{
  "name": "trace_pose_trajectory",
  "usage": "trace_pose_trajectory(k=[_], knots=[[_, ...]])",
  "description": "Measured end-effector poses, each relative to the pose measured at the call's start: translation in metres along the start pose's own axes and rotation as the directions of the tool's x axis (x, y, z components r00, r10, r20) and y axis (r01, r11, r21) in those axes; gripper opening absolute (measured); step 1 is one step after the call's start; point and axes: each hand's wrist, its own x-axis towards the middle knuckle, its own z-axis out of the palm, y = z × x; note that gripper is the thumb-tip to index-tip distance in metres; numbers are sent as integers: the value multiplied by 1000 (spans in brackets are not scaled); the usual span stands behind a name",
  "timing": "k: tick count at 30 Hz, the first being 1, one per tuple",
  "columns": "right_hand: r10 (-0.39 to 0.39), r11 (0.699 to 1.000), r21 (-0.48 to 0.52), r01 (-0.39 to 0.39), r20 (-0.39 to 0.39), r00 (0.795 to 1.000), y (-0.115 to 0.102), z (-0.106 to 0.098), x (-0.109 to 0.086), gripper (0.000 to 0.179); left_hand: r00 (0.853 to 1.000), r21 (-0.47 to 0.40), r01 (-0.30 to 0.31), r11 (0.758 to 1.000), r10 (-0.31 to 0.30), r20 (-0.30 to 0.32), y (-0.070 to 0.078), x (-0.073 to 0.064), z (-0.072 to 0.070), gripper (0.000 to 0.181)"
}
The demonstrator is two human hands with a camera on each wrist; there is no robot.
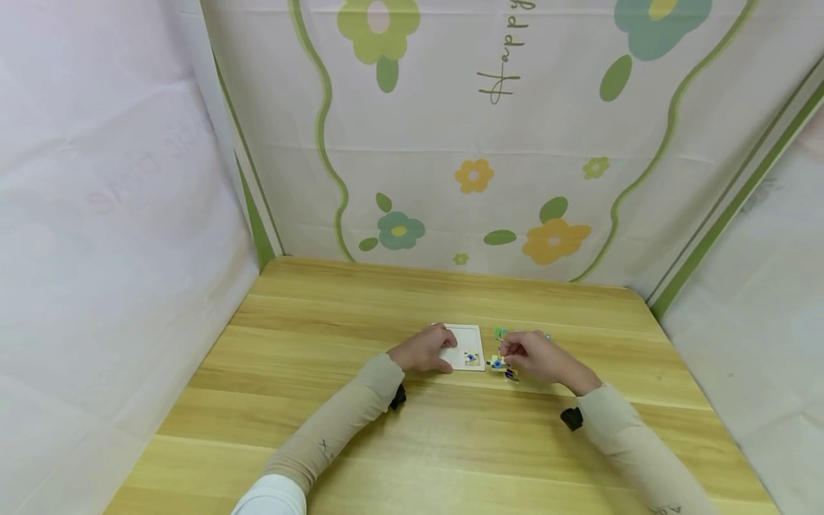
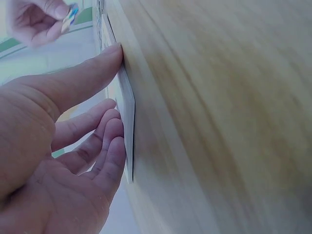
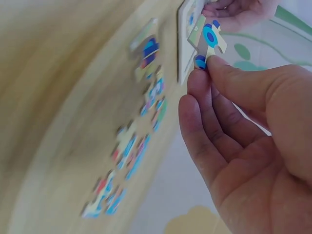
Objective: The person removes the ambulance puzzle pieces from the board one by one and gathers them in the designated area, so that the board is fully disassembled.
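My right hand [image 1: 541,356] pinches a cream jigsaw puzzle piece [image 3: 209,36] with blue round markings between thumb and fingertips. The piece is raised off the table, just right of a white puzzle board [image 1: 462,334]. On that board's lower right corner lies a small cream-and-blue piece [image 1: 471,357]. My left hand [image 1: 425,349] rests at the board's left side, thumb against its near edge, the other fingertips bent lightly on its face. In the left wrist view the white board [image 2: 127,105] lies flat on the wood.
Several loose puzzle pieces [image 3: 126,141] lie on the table right of the board, partly hidden under my right hand in the head view. The wooden table [image 1: 412,443] meets a flowered cloth wall [image 1: 425,179] at the back, with pale cloth walls on both sides.
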Motion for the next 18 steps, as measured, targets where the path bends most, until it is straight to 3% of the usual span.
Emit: trace_pose_trajectory(k=[11,18], knots=[[69,997,30,-67,-90,994,20,-15,-45,8,1000,3,2,1000,-2,6,0,-1,1,47],[131,991,28,-129,-96,987,37,-18,-54,11,1000,-4,6,1000,-6,-4,1,-2,-1,48]])
